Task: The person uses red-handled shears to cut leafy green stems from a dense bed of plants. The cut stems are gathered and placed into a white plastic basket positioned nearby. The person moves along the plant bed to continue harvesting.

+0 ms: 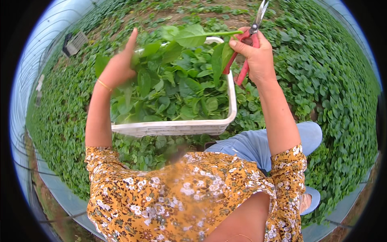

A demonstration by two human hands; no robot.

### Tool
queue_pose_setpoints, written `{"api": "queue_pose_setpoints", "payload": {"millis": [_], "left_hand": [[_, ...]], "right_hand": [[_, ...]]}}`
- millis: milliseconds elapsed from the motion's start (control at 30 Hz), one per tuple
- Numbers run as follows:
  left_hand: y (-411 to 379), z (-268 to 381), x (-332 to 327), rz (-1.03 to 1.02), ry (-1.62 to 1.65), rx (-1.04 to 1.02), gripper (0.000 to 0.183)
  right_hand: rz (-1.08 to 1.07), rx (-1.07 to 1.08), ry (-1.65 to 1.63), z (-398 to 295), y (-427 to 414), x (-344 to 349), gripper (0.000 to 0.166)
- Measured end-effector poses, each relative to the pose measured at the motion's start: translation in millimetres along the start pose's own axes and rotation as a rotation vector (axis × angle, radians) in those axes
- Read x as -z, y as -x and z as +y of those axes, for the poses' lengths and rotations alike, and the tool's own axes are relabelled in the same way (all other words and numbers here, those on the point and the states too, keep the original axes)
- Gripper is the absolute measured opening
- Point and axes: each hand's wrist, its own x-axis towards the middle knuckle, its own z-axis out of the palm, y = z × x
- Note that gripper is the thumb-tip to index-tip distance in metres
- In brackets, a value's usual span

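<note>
My right hand point(257, 57) grips red-handled pruning shears point(254, 28), blades pointing up and away. Between its thumb and fingers it also pinches the cut end of a leafy green shoot point(190, 36), whose broad leaves reach left over the crate. Blurred, my left hand point(121, 62) is above the crate's left side with its index finger stretched out; leaves lie around it, and whether it holds any is hidden. Below both hands, a white plastic crate point(231, 99) is filled with picked green leaves point(187, 87).
Low leafy plants point(326, 90) cover the ground on all sides. A grey crate point(76, 44) stands far off at the left, near the plastic sheeting point(33, 60) of a tunnel. My bent leg in blue trousers point(245, 145) is close to the white crate's near right corner.
</note>
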Motion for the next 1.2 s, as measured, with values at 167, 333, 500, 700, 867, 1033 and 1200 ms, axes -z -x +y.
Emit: {"api": "queue_pose_setpoints", "payload": {"millis": [167,333,500,700,867,1033,1200], "left_hand": [[51,-101,-150,-0.439,-0.181,0.342,0.122],[62,-60,-150,-0.345,-0.093,0.258,0.107],[67,91,-97,0.38,-0.031,-0.159,0.069],[62,185,-123,0.403,0.835,-0.532,0.034],[42,172,-115,0.58,0.395,-0.673,0.022],[27,99,-89,0.575,0.673,0.03,0.016],[0,53,-59,0.633,1.636,-0.036,0.035]], "right_hand": [[-0.241,-0.084,0.154,8,30,-8,0.03],[-0.378,-0.11,0.17,-23,60,12,0.031],[-0.496,-0.138,0.189,-39,93,15,0.028],[-0.41,-0.113,0.343,-49,113,-1,0.019],[-0.369,-0.169,0.372,-52,120,4,0.019],[-0.35,-0.086,0.132,-53,105,-25,0.022],[-0.382,-0.038,0.596,-15,54,-17,0.039]]}}
